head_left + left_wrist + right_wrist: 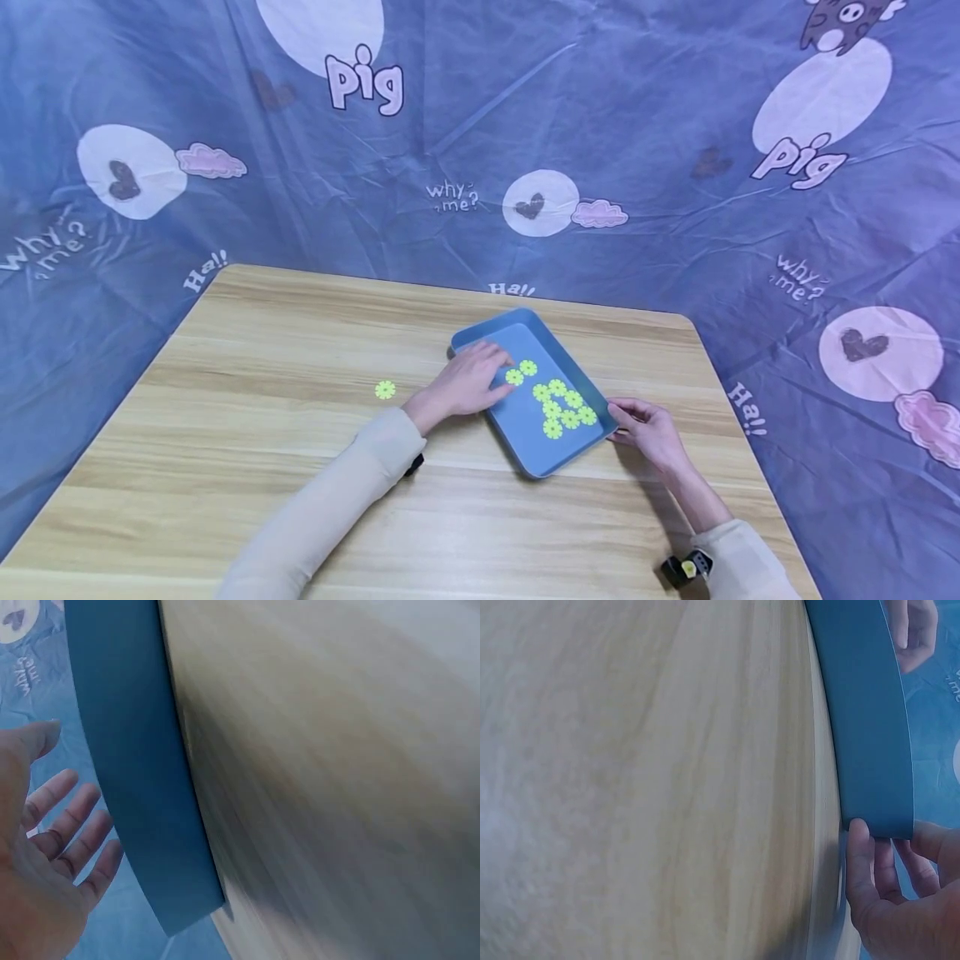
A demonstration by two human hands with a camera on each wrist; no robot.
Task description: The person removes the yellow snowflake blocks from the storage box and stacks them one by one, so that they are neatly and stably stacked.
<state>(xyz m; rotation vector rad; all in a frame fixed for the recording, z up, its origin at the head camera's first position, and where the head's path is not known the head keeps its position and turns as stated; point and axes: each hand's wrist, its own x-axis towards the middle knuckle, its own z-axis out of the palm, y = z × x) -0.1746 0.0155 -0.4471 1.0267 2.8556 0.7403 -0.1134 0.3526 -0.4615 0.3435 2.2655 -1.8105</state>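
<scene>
A blue rectangular tray (517, 433) lies at an angle on the wooden table, with several yellow-green flower-shaped pieces (557, 408) spread over its floor. My left hand (472, 379) reaches over the tray's left side, thumb and fingers apart, near two of these flower pieces (521, 372). The left wrist view shows this hand (52, 847) with loosely bent fingers and nothing between them, beyond the tray's wall (139, 765). At the tray's right corner my right hand (648, 433) grips the edge. In the right wrist view its fingertips (859, 829) press against the tray's end.
One more flower-shaped piece (385, 390) lies on the table (300, 350), left of the tray. A blue printed cloth (465, 125) hangs behind and beside the table. A small black device (686, 568) sits at the right wrist.
</scene>
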